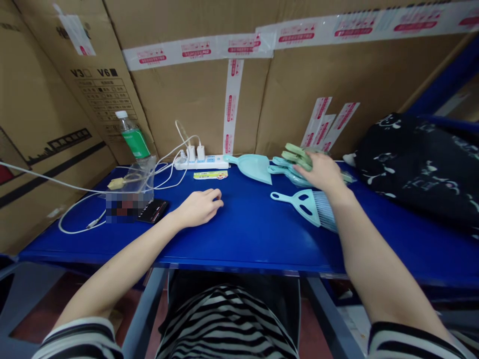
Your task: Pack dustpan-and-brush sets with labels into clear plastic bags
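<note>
My right hand (325, 172) reaches to the back right, its fingers around light green handles (295, 152) on top of a small pile. Under them lie teal handled pieces (285, 170), partly in clear plastic; my hand hides much of the pile. Closer to me, a teal hand brush (305, 205) lies flat, its bristles partly behind my right forearm. A teal dustpan (254, 166) rests left of the pile. My left hand (202, 207) lies on the blue table (239, 239) with fingers curled in, no object seen in it.
A white power strip (209, 162) with plugs and cables stands along the cardboard wall (194, 99). At the left are a bottle (133, 137), a clear plastic container (148, 174) and a dark phone-like item (154, 211). A black patterned bag (419, 159) takes up the right.
</note>
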